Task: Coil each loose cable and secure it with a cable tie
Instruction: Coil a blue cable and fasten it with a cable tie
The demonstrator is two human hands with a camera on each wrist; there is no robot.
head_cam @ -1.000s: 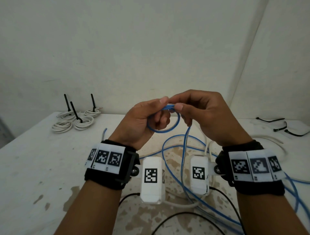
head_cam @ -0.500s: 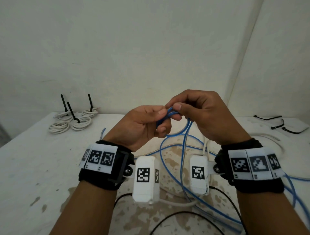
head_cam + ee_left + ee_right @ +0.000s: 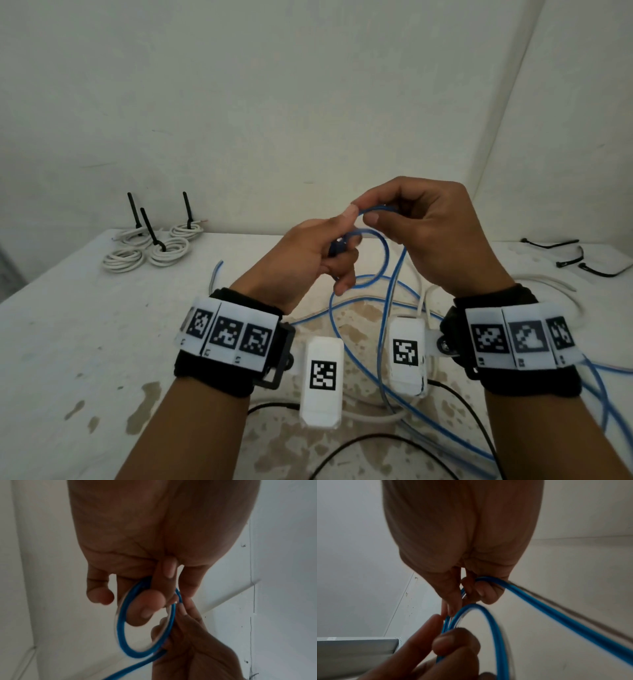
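Observation:
A blue cable (image 3: pixel 385 260) hangs in a small loop between both hands above the table. My left hand (image 3: pixel 322 253) grips the gathered turns of the loop, with fingers curled through it, as the left wrist view shows around the blue cable (image 3: pixel 121 623). My right hand (image 3: pixel 411 222) pinches a strand at the top of the loop, and the strand of blue cable (image 3: pixel 556 609) runs off over its curled fingers. The rest of the cable trails down onto the white table (image 3: pixel 68 342). Black cable ties (image 3: pixel 565 263) lie at the far right.
Several white coiled cables (image 3: pixel 150 246) with upright black ties sit at the back left. Loose white cable (image 3: pixel 548 284) lies at the right, more blue cable runs off the right edge, and black leads cross the near edge. Walls close the back and right.
Both hands have risen a little. My right hand has brought a new turn of cable over the loop, which now hangs wider below the left fingers.

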